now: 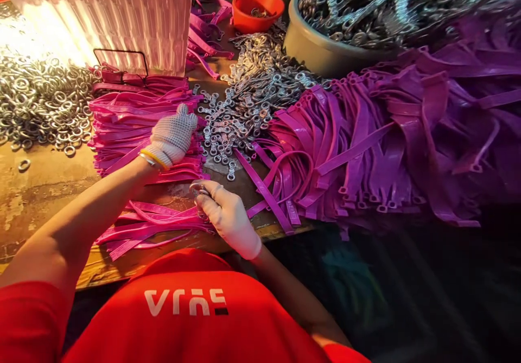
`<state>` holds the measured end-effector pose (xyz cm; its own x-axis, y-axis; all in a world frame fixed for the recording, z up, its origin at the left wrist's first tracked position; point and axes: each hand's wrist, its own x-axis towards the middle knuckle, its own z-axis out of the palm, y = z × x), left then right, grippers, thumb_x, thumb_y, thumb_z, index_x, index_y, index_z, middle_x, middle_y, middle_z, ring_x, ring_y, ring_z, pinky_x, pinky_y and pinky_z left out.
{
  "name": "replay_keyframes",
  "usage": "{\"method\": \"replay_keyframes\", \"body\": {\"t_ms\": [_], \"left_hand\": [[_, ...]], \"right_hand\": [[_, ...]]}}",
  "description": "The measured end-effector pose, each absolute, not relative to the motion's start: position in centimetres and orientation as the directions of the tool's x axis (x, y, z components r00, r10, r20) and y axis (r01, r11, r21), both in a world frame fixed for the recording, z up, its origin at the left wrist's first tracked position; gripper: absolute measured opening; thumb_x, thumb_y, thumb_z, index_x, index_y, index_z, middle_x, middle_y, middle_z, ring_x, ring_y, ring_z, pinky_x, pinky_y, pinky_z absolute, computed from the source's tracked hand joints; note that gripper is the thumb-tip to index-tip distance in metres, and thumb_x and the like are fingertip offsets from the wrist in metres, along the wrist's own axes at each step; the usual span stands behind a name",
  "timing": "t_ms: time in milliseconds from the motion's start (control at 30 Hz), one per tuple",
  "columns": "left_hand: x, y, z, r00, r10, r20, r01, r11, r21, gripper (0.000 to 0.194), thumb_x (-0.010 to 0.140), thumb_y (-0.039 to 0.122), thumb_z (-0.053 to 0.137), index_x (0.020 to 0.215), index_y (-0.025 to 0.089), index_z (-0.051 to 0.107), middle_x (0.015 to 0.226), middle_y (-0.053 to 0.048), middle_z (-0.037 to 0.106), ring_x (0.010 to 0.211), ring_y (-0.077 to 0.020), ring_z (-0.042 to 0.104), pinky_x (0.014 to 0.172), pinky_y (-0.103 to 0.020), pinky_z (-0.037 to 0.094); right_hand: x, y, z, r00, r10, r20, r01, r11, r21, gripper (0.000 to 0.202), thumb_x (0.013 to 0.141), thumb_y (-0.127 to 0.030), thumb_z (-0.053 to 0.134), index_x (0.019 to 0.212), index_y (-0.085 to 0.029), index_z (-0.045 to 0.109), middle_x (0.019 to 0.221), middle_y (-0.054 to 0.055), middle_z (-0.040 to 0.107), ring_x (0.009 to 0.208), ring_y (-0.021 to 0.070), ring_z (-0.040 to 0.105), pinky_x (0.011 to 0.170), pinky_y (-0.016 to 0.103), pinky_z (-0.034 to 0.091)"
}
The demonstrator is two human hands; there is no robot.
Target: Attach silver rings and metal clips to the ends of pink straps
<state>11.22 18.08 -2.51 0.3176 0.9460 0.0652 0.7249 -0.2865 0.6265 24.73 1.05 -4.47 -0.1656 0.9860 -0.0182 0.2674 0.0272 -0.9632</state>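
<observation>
My left hand (174,134), in a dotted knit glove, rests over the right part of a stack of pink straps (122,127). Its fingers are curled closed near the strap ends, and what they grip, if anything, is hidden. Close to the table's front edge, my right hand (230,219) in a thin white glove pinches a metal ring (198,188) between thumb and fingers. Small metal pieces seem to hang at the ring, partly covered by the fingers. Below it lies a smaller bunch of pink straps (152,224), its right ends near my right hand.
Loose metal rings (49,97) are heaped at the left by a lit ribbed panel (122,16). Small metal links (252,91) spread across the middle. Behind stand a red bowl (257,13) and a grey tub (321,53) of metal parts. Purple straps (358,135) pile up at right.
</observation>
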Motion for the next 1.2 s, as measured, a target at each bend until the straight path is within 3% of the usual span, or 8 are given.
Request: {"method": "replay_keyframes", "body": {"t_ms": [133,233,333,467,733,867,1067,1200], "left_hand": [[8.2,12.8,0.5,0.368,0.929,0.042,0.691,-0.303,0.656,0.008,0.092,0.017,0.056,0.091,0.014,0.063,0.076,-0.005,0.061,0.062,-0.0143,0.054,0.061,-0.027,0.041],[6.3,7.5,1.2,0.389,0.892,-0.231,0.389,0.068,0.919,0.022,0.095,0.037,0.055,0.089,0.017,0.061,0.056,0.002,0.05,0.045,-0.0104,0.041,0.044,-0.022,0.03],[5.3,3.2,0.9,0.31,0.88,-0.36,0.206,0.308,0.929,0.031,0.094,0.046,0.06,0.083,0.017,0.057,0.054,0.004,0.045,0.044,-0.0075,0.035,0.042,-0.019,0.027],[5.1,0.2,0.2,0.208,0.885,-0.417,0.101,0.405,0.909,0.037,0.09,0.051,0.064,0.076,0.018,0.055,0.059,0.004,0.044,0.045,-0.0068,0.035,0.041,-0.019,0.028],[4.7,-0.9,-1.5,0.372,0.893,-0.254,0.512,0.03,0.858,0.019,0.086,0.024,0.058,0.069,0.017,0.055,0.066,0.001,0.056,0.062,-0.0125,0.043,0.057,-0.023,0.035],[4.6,-1.4,-3.3,0.427,0.873,-0.235,0.536,-0.035,0.843,0.008,0.081,0.015,0.055,0.074,0.017,0.059,0.076,-0.002,0.062,0.069,-0.0155,0.049,0.065,-0.026,0.04],[4.5,-2.2,-3.7,0.298,0.925,-0.236,0.409,0.1,0.907,0.024,0.094,0.039,0.058,0.086,0.017,0.065,0.073,0.0,0.062,0.065,-0.014,0.048,0.061,-0.023,0.039],[4.6,-2.7,-4.3,0.298,0.946,-0.125,0.522,-0.052,0.851,0.022,0.093,0.032,0.058,0.079,0.017,0.066,0.076,-0.003,0.067,0.07,-0.0162,0.054,0.066,-0.025,0.042]], "right_hand": [[24.8,0.6,-4.0,-0.172,0.984,0.039,0.283,0.087,-0.955,0.027,0.099,-0.03,0.05,0.116,-0.022,0.069,0.089,0.0,0.073,0.077,0.0147,0.066,0.077,0.027,0.052],[24.8,0.3,-4.1,-0.213,0.959,0.185,0.344,0.251,-0.905,0.028,0.1,-0.026,0.047,0.121,-0.022,0.066,0.107,0.004,0.074,0.097,0.0184,0.067,0.091,0.032,0.051],[24.3,0.0,-4.0,-0.307,0.897,0.319,0.459,0.433,-0.776,0.031,0.1,-0.019,0.044,0.124,-0.019,0.062,0.115,0.009,0.073,0.106,0.0216,0.064,0.095,0.036,0.047],[23.4,-0.4,-3.5,-0.408,0.857,0.313,0.691,0.514,-0.508,0.031,0.1,-0.018,0.04,0.12,-0.015,0.063,0.094,0.01,0.071,0.084,0.0232,0.059,0.076,0.038,0.04],[23.3,-0.9,-3.3,-0.601,0.75,0.275,0.746,0.651,-0.143,0.029,0.099,-0.011,0.035,0.099,-0.015,0.064,0.071,0.006,0.055,0.065,0.0211,0.041,0.063,0.039,0.023],[23.3,-1.1,-3.9,-0.547,0.801,0.246,0.781,0.593,-0.194,0.027,0.099,-0.011,0.038,0.101,-0.014,0.064,0.076,0.008,0.06,0.069,0.0218,0.047,0.065,0.038,0.029],[23.5,-0.6,-2.2,-0.524,0.851,-0.013,0.776,0.471,-0.42,0.047,0.093,-0.03,0.061,0.137,-0.016,0.051,0.103,0.009,0.074,0.093,0.0249,0.067,0.074,0.033,0.043],[23.2,-0.4,-2.1,-0.477,0.854,-0.206,0.86,0.406,-0.309,0.027,0.092,-0.031,0.06,0.115,-0.017,0.063,0.089,0.009,0.076,0.079,0.0245,0.071,0.061,0.031,0.036]]}}
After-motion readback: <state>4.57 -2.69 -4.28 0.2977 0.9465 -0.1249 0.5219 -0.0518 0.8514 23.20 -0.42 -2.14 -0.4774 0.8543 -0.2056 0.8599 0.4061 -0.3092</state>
